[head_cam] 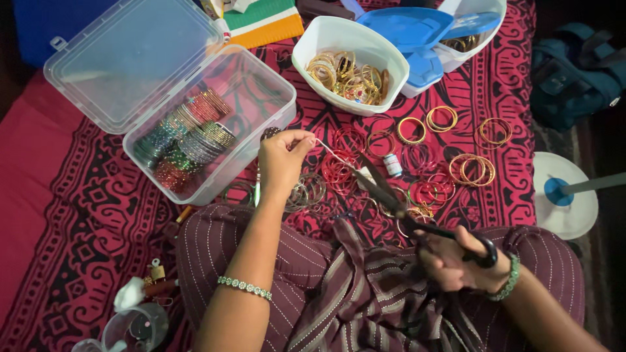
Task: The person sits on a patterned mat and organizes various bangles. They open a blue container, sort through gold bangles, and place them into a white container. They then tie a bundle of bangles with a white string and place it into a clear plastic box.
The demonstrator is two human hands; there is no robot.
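Clear box (195,124) w/ bangles (189,133) at left, tub (349,62) behind centre, loose bangles (450,160) at right, scissors (417,218) in front.

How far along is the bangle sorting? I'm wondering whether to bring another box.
Done: rows of bangles stand sorted in the clear box. In hand: the left hand pinches a thread held taut, and the right hand holds black scissors open at it. Left: many loose bangles lie on the patterned cloth, and more fill the white tub.

Black scissors (417,215), red-and-black patterned cloth (85,195)
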